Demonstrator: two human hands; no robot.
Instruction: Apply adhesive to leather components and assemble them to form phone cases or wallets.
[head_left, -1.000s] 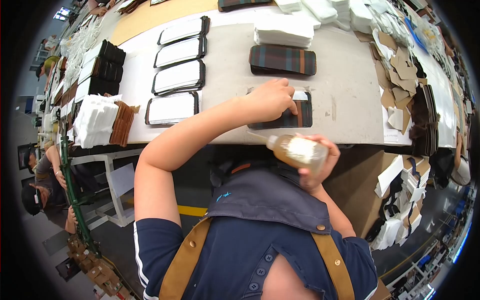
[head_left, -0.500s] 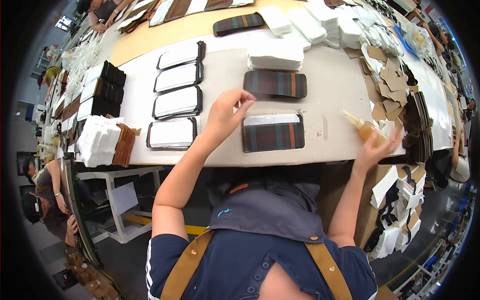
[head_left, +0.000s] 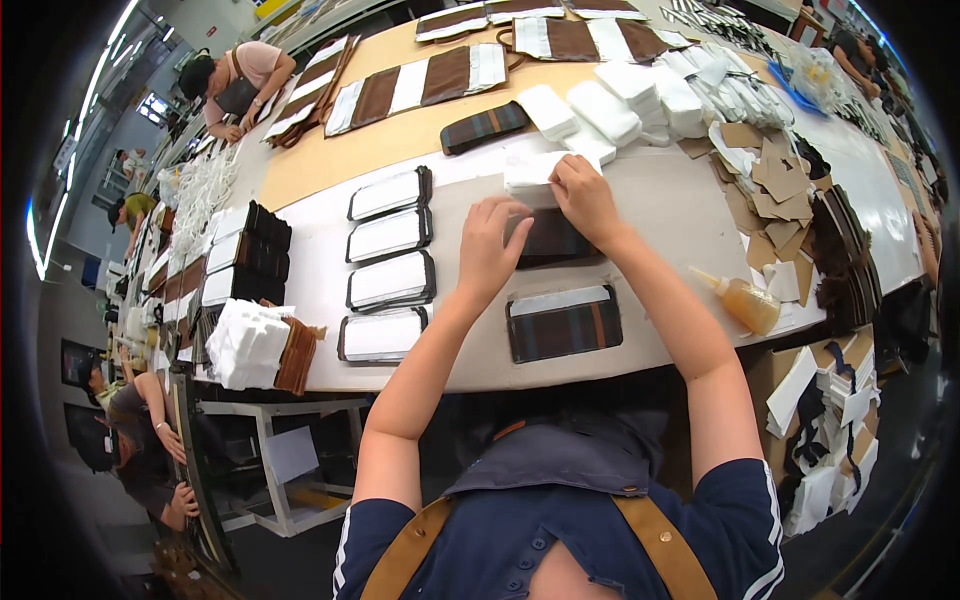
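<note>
My right hand [head_left: 585,203] is closed, its fingertips pinching the right edge of a white pad [head_left: 525,174] on the stack in front of me. My left hand [head_left: 490,245] is beside it, thumb and fingers apart, holding nothing. Under and between my hands lies a dark plaid fabric piece [head_left: 548,245], partly covered by them. Nearer the table edge lies a second plaid piece [head_left: 565,328] with a pale strip along its far edge. A squeeze bottle of amber liquid [head_left: 752,308], likely glue, lies tilted on the right, away from both hands.
Black-edged stacks with white tops [head_left: 388,285] form a column at left. Beyond them are dark folded piles [head_left: 250,255] and white bundles [head_left: 246,343]. Cardboard scraps [head_left: 775,185] and white pad piles [head_left: 605,110] lie right and far. A person [head_left: 240,85] works at the far left.
My right hand has let go of the bottle, left it on the table and moved left to the white stack. My left hand stays near the far plaid piece. The view has shifted.
</note>
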